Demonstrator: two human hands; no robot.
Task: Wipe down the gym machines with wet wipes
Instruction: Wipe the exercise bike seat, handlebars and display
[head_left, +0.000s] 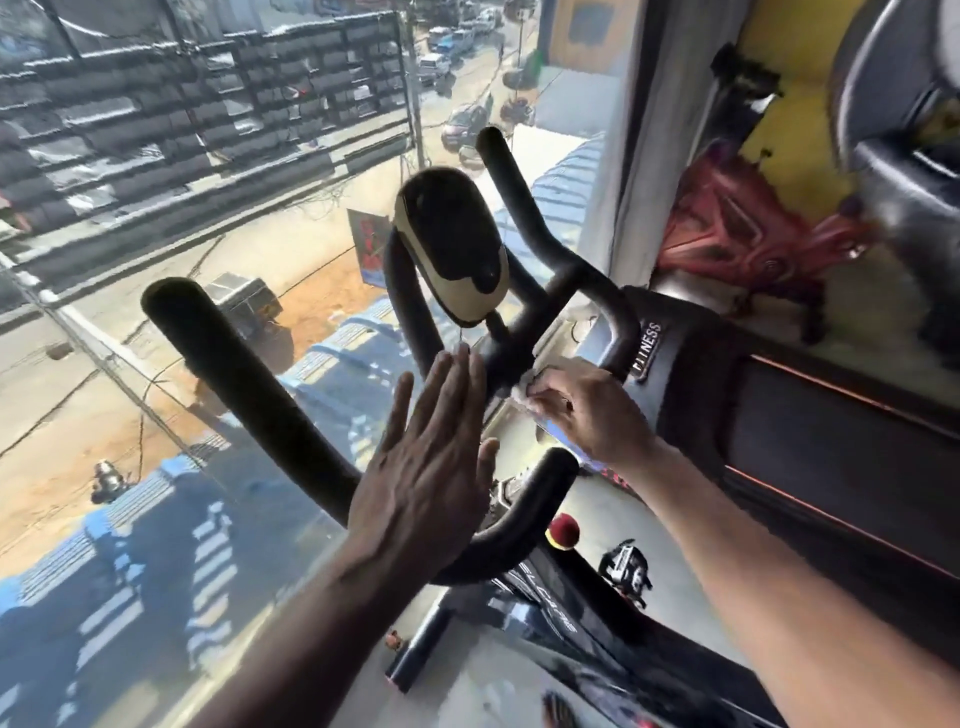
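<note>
I stand at a tall window (156, 415) over a sunlit street, which fills the left of the frame. An exercise bike's black handlebars (249, 374) and console (452, 254) rise at centre. My left hand (431, 467) is flat, fingers straight. My right hand (582, 410) pinches a white wet wipe (524, 387) against the bar. A treadmill (779, 415) sits right.

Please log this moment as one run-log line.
right hand: pinches white wet wipe on black exercise-bike handlebar | left hand: flat, open | phase: wiping
</note>
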